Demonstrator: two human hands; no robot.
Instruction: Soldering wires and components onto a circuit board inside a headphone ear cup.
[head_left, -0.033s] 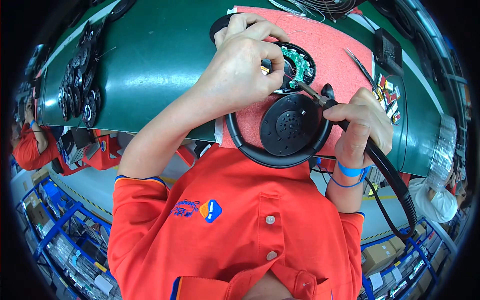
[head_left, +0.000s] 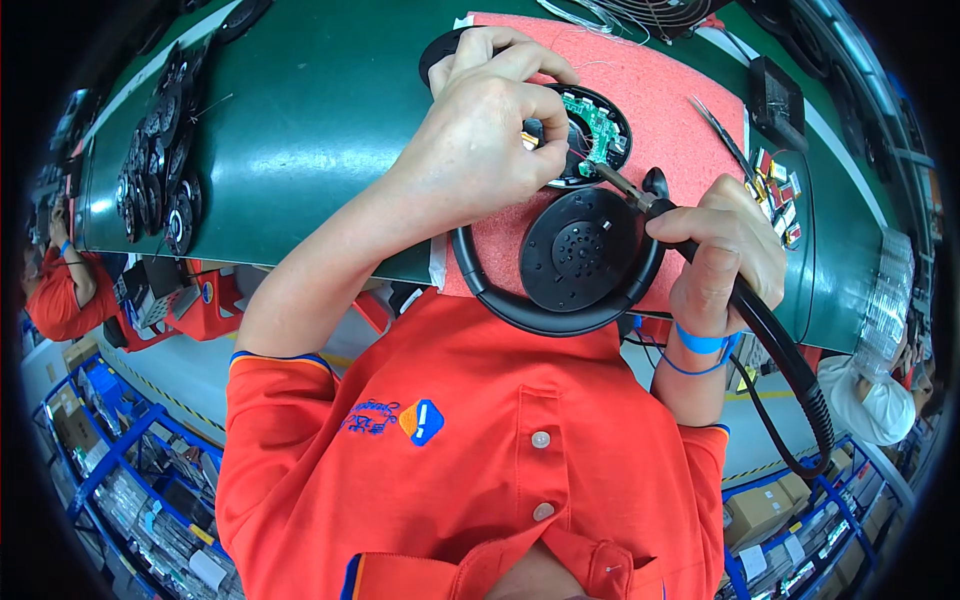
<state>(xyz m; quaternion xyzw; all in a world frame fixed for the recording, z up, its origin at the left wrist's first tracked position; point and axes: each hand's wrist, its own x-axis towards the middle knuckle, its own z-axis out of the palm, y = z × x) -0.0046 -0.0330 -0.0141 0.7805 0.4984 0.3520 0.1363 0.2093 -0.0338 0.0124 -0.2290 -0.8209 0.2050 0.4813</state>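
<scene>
Where left fingers (head_left: 548, 108) partly cover round housing (head_left: 625, 114), cannot tell their grasp; right fingers (head_left: 690, 224) clasp soldering iron (head_left: 648, 202).

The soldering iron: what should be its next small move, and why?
Perhaps ease the iron gently onto the green board: the right hand aims its tip at the board's lower edge, near thin wires. Whether they touch, I cannot tell. Move slowly, since the left hand is close.
</scene>
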